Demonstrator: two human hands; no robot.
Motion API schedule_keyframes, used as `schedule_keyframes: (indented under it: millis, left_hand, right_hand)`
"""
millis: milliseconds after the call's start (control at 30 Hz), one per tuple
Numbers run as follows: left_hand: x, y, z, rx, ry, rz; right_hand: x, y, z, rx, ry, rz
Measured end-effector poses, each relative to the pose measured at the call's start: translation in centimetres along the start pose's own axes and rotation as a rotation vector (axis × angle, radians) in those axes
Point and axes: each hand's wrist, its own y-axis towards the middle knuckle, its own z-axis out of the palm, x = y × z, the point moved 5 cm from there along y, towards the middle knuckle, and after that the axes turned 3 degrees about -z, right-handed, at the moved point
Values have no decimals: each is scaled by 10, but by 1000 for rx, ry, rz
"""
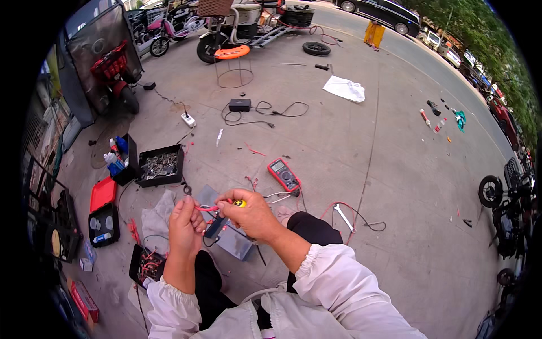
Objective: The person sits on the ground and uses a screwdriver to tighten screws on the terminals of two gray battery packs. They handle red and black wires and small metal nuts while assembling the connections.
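Between my hands runs a short red wire (206,208). My left hand (187,225) is closed, pinching its left end between thumb and fingers. My right hand (249,216) is closed around the other end. A yellow round-ended thing with a black mark (240,203) also sticks out of the right hand; its kind is unclear. Below the hands stands a grey box (236,245), with a dark blue-black piece (215,227) against it, partly hidden by my fingers. Just beyond the right hand, a red multimeter (283,174) lies on the pavement with leads attached.
Left are a black tray of small metal parts (161,166), a bin of bottles (125,161), an open red-and-black case (104,212) and a box of red wires (148,264). A wrench (344,218) lies right; a charger (240,105) and orange-topped stool (232,53) are farther off.
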Motion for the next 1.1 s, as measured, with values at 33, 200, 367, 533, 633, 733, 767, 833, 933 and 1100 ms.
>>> schedule_keyframes:
  millis: [33,200,367,533,633,733,767,833,933,1100]
  left_hand:
    - [2,3,0,63,-18,-19]
    - [-12,-6,-11,232,104,-134]
    - [-5,-16,-10,287,62,-233]
    - [12,-19,-6,322,170,-393]
    - [18,-12,-6,177,-168,-384]
    - [18,-8,-7,174,-387,-336]
    - [19,-7,-8,146,-407,-330]
    - [17,-8,-9,130,-426,-322]
    - [19,-9,-8,171,-427,-326]
    - [23,-9,-8,223,-400,-326]
  right_hand:
    - [-1,0,-1,12,37,50]
    - [-2,6,8,70,144,85]
    - [-7,2,14,143,102,100]
    - [-8,-1,15,57,143,80]
    - [-8,0,9,-132,35,-10]
    - [-4,-1,17,-84,-358,-310]
    - [-5,-3,21,-72,-458,-341]
    - [-3,-5,30,-60,-566,-436]
    - [-5,-6,37,-34,-627,-455]
    - [-3,-7,43,-32,-740,-541]
